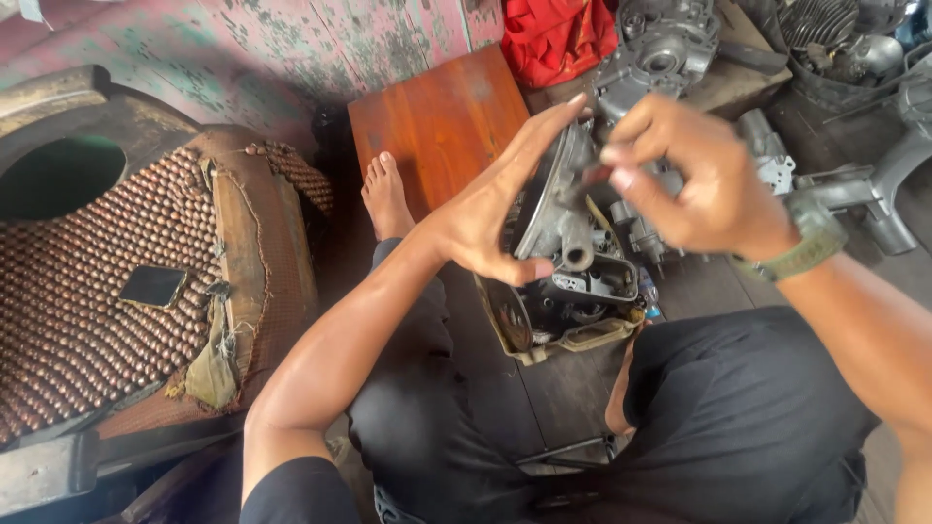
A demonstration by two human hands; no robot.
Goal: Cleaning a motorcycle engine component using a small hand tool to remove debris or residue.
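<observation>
A grimy grey engine block (pixel 573 277) stands on the floor between my knees. My left hand (pixel 495 218) lies flat against its left side, fingers stretched upward over a round metal cover, thumb hooked on a short pipe stub. My right hand (pixel 694 175), with a green strap on the wrist, hovers over the top of the engine with fingertips pinched together on a small part that I cannot make out. My bare left foot (pixel 386 199) rests beside a brown wooden board (pixel 442 121).
A beaded seat cushion (pixel 116 281) with a dark phone (pixel 152 286) on it lies at left. More engine casings (pixel 660 49), a red cloth (pixel 558 34) and grey metal parts (pixel 864 189) crowd the top and right. A thin metal rod (pixel 568 449) lies on the floor near my lap.
</observation>
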